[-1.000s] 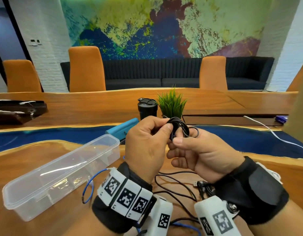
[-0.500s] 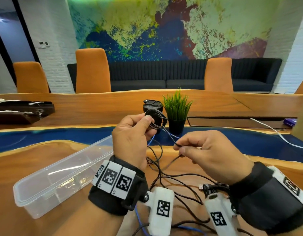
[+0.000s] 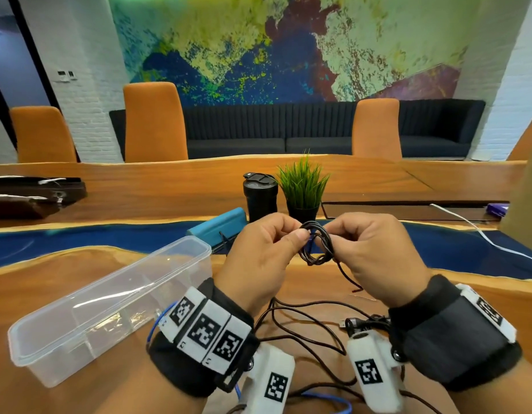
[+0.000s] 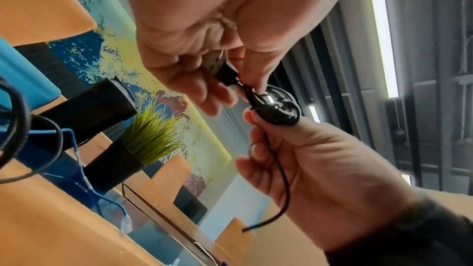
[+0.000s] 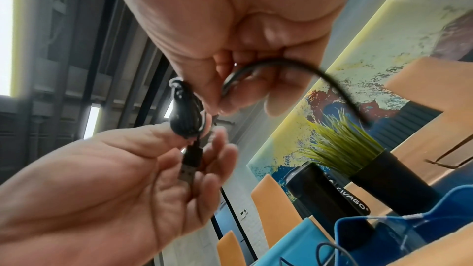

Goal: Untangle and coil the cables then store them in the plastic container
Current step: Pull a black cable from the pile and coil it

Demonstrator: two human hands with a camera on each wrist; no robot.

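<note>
Both my hands hold a small black cable coil above the desk.

My left hand [image 3: 264, 255] pinches the black cable coil [image 3: 315, 243] with its USB plug [image 5: 189, 167] against my fingers; my right hand [image 3: 375, 252] pinches the coil's other side, its loose tail hanging. The plastic container [image 3: 79, 333] sits on the desk [image 3: 49, 279] to my left, more cables [image 3: 303, 324] lying beneath my wrists.
</note>
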